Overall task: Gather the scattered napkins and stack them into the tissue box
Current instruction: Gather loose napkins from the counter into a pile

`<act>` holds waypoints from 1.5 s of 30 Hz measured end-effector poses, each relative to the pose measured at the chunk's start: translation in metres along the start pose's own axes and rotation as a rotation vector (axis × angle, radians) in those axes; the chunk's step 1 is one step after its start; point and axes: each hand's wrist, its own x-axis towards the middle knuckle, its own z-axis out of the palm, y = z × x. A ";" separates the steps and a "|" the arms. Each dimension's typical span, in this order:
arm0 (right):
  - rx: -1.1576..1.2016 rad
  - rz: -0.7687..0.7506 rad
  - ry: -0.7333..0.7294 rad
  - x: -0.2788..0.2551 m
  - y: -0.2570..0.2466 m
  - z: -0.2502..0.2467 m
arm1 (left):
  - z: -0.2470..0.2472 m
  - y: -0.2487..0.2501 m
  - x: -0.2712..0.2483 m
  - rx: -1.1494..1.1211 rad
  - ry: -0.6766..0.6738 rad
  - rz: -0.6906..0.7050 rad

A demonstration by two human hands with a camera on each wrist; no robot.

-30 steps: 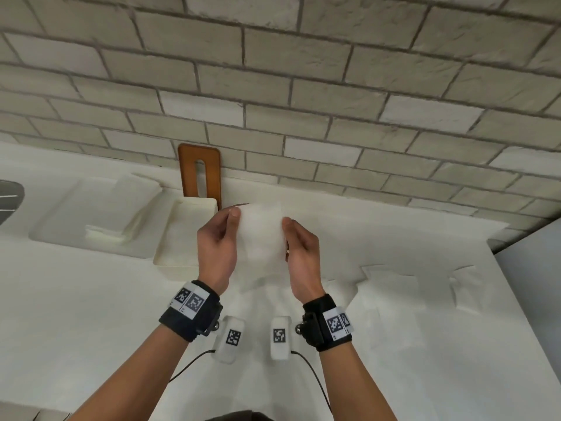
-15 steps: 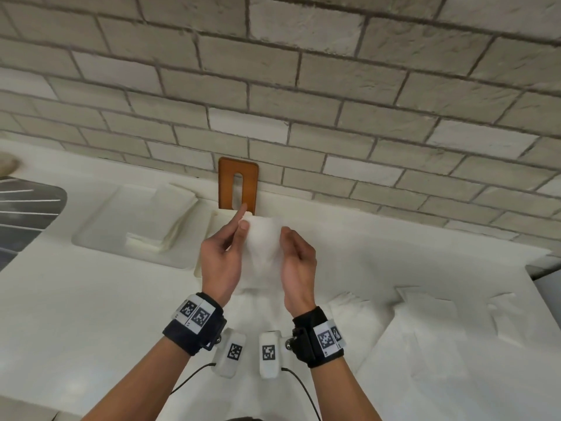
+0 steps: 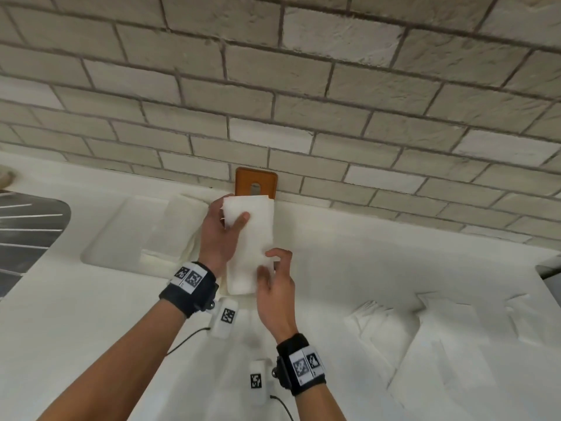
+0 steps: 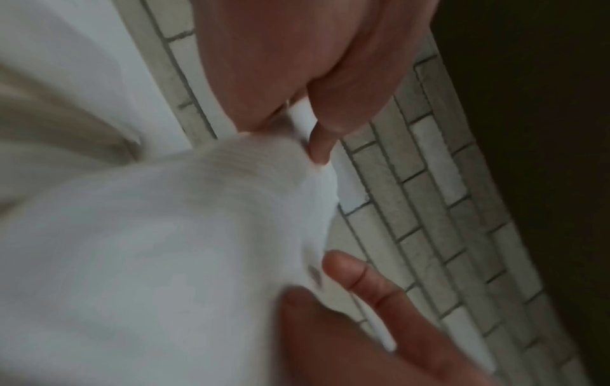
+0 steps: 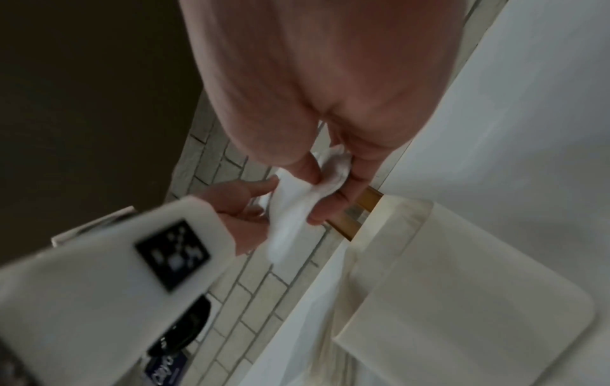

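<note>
A person stood at a white counter (image 3: 91, 329) below a pale brick wall, both hands raised at the centre of the head view and pinching one folded white paper napkin (image 3: 252, 238). The left hand (image 3: 217, 235) pinched the napkin's upper corner between thumb and fingers; the right hand (image 3: 274, 290) pinched its lower edge, so the sheet hung long and flat between them. Just beneath and behind the napkin sat the open cream-coloured rectangular tissue box (image 5: 402, 235), mostly hidden in the head view, with an orange-brown wooden lid with a slot (image 3: 256, 183) propped against the wall behind it. More loose white napkins (image 3: 391, 335) lay scattered at the lower right of the frame, well apart from the box. A shallow cream tray holding a flat stack (image 3: 121, 238) sat to the left. To do this step well, it seemed best to keep the sheet taut, line its long edges up with the box walls, lower it flat, and release both pinches together so no corner curled.
</note>
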 end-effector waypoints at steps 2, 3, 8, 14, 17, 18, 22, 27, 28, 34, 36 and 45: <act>-0.139 0.051 0.003 0.018 0.010 0.009 | -0.004 -0.018 0.019 0.154 -0.067 -0.016; -0.187 0.117 -0.051 0.027 0.014 0.014 | -0.007 -0.028 0.026 0.239 -0.087 -0.007; -0.373 0.330 -0.282 0.045 0.019 0.024 | -0.020 -0.066 0.049 0.689 -0.318 0.370; -0.619 0.191 -0.340 0.032 0.019 0.030 | 0.007 -0.080 0.047 1.284 -1.108 0.410; -0.511 0.172 -0.244 0.024 0.016 0.014 | 0.016 -0.089 0.044 1.543 -1.176 0.393; -0.482 0.160 -0.215 0.021 0.015 0.005 | 0.017 -0.089 0.043 1.575 -1.169 0.387; -0.389 0.116 -0.168 0.002 0.014 -0.035 | 0.020 -0.077 0.040 1.511 -1.170 0.327; -0.215 0.026 -0.012 -0.044 0.011 -0.107 | 0.016 -0.033 0.023 1.152 -0.893 0.250; -0.172 0.025 0.030 -0.055 0.010 -0.124 | 0.018 -0.025 0.011 1.059 -0.771 0.316; -0.099 0.098 0.272 -0.121 0.038 -0.236 | 0.077 0.000 -0.138 0.439 -0.515 0.442; -0.160 0.143 0.320 -0.138 0.066 -0.278 | 0.114 -0.012 -0.188 0.417 -0.635 0.420; -0.925 0.669 0.086 -0.204 0.201 -0.440 | 0.277 -0.073 -0.323 0.819 -1.001 0.458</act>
